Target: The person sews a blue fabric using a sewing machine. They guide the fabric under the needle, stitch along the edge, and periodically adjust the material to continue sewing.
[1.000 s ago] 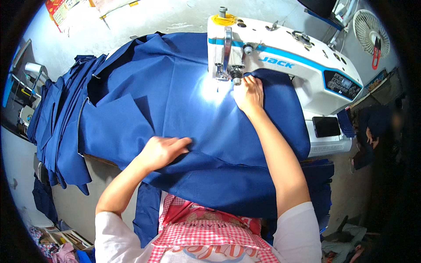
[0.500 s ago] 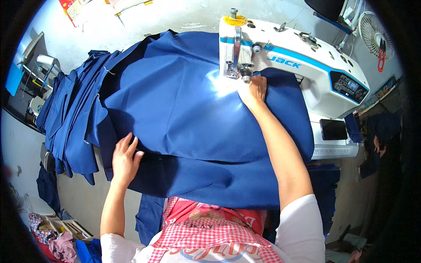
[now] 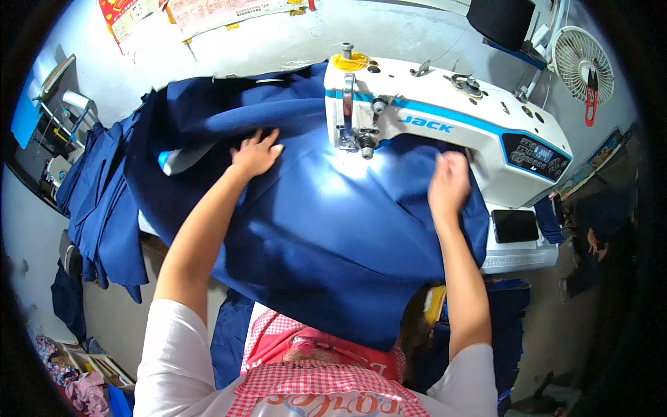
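Observation:
A large piece of dark blue fabric [image 3: 313,236] lies over the sewing table and hangs down toward my lap. Its upper part passes beneath the head of a white and blue sewing machine [image 3: 417,104], whose lamp lights the cloth around the needle area. My left hand [image 3: 257,154] rests on the fabric left of the needle, fingers spread. To the right of the needle, my right hand [image 3: 450,182] is over the cloth below the machine arm. Its fingers are curled and a little blurred; whether they pinch any cloth is hidden.
More folded blue fabric [image 3: 97,194] is heaped at the left. A pale object with a light blue end [image 3: 182,160] shows among the folds. A black phone [image 3: 515,226] lies at the right table end. Red-handled snips [image 3: 591,104] hang by a white fan [image 3: 575,59].
My left hand has moved up and right across the cloth, from its lower left to near the needle. My right hand has left the needle area, moving right and down. The fabric's left side has shifted and bunched.

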`<move>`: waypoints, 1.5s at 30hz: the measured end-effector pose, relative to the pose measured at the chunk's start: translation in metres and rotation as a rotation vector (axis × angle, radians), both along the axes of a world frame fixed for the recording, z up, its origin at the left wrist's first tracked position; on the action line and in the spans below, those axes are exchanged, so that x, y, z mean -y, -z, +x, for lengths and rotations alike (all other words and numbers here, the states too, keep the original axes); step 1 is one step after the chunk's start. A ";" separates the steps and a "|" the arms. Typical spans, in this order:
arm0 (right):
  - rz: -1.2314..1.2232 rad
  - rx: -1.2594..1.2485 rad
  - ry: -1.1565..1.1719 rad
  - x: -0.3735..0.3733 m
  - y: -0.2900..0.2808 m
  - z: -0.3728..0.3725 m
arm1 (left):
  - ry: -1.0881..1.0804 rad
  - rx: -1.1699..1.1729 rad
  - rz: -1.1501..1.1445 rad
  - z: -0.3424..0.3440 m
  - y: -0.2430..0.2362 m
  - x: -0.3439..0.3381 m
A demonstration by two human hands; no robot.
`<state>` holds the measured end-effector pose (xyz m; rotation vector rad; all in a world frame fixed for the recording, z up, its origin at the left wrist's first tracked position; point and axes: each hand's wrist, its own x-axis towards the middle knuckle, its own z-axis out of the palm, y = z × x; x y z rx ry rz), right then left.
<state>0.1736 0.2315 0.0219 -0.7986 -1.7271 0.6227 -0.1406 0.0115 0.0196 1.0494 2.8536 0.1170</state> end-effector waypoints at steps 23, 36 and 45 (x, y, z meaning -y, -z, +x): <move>0.164 0.362 -0.625 0.162 -0.047 0.082 | -0.081 0.149 0.046 -0.024 0.002 0.178; 0.105 0.315 -0.482 0.066 0.035 -0.048 | 0.052 -0.234 0.165 0.052 0.023 0.167; 0.036 0.232 0.068 -0.026 0.032 -0.042 | 0.244 -0.090 0.191 -0.021 0.023 0.013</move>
